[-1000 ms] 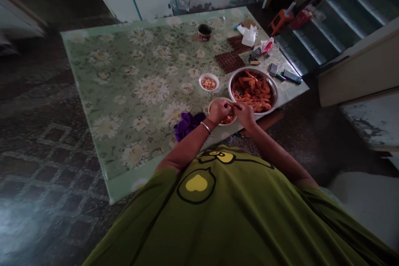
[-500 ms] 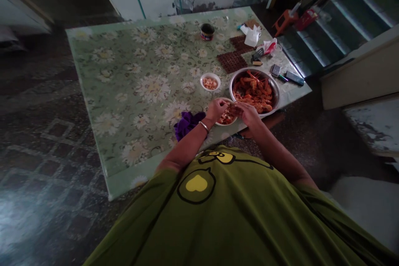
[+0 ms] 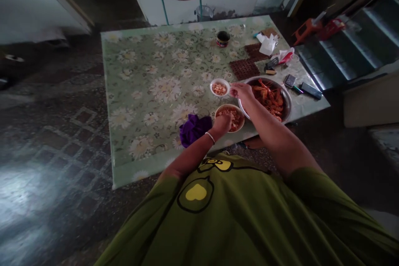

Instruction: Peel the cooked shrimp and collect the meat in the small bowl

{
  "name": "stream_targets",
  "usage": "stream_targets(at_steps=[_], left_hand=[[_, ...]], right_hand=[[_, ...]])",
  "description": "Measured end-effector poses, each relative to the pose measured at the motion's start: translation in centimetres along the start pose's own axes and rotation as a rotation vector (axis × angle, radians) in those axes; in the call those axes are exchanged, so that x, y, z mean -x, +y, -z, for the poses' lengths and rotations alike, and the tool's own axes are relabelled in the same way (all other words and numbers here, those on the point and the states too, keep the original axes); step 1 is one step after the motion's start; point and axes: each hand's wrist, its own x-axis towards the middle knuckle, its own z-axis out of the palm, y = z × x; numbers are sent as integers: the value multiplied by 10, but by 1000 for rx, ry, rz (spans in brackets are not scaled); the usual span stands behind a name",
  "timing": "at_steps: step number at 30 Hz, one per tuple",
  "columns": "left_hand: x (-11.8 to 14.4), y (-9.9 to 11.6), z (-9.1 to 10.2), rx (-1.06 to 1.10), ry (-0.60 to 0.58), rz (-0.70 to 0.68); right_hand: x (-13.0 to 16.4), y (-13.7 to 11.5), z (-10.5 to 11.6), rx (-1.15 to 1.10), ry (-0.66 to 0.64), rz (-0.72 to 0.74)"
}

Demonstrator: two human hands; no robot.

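Here, right hand (image 3: 241,90) pinches fingers together beside two round white bowls (image 3: 220,87); left hand (image 3: 222,124) curled, grip unclear, near steel basin (image 3: 288,102)

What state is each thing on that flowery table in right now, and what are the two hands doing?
Small white bowl: upright, holds pale peeled pieces.
Tan bowl: upright, holds reddish scraps.
Metal basin: partly filled with red prawns.
Dark can: upright, open.
Purple cloth: crumpled.
Left hand: at the tan bowl's rim; grip unclear.
Right hand: fingers pinched, beside the white bowl.
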Motion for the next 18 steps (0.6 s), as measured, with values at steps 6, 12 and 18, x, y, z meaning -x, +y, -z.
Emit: stream_targets(at_steps=[6, 12, 18], left_hand=[[2, 2, 3, -54, 37, -49], [0, 2, 2, -91, 124, -81], [2, 9, 2, -145, 110, -155]], right_hand=[[-28, -17, 33, -27, 82, -25], [-12, 9, 157, -3, 253, 148], [-8, 50, 205, 545, 188, 167]])
